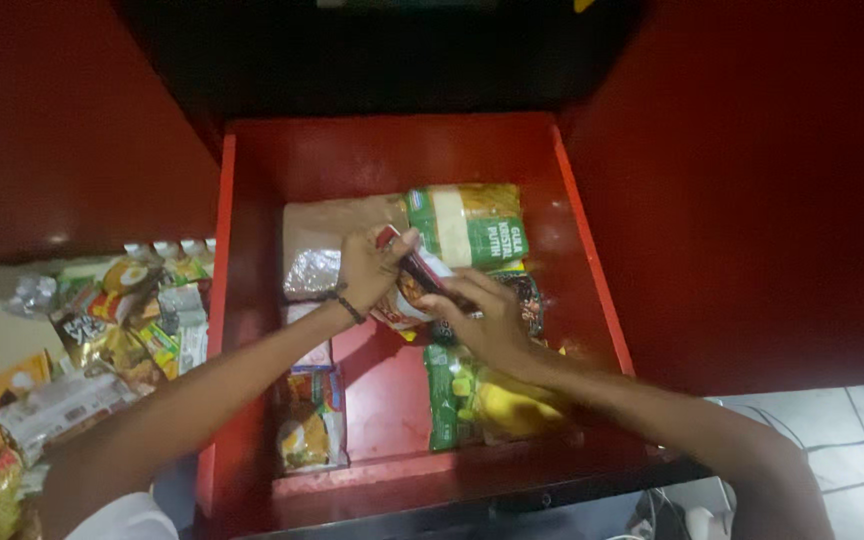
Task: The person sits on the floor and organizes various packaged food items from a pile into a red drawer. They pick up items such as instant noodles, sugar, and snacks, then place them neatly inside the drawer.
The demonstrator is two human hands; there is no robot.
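Both hands, left hand and right hand, gripped a snack packet over the half-filled red drawer; more packets waited at nine o'clock.

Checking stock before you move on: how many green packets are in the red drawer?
2. One green-and-white packet lies at the back of the red drawer; one green-and-yellow packet is front right. Others may hide beneath the hands.

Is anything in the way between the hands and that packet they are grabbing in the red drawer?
No. The left hand and the right hand already touch the red and white packet from both sides. It lies on top of other packets, beside the green and white bag, with nothing over it.
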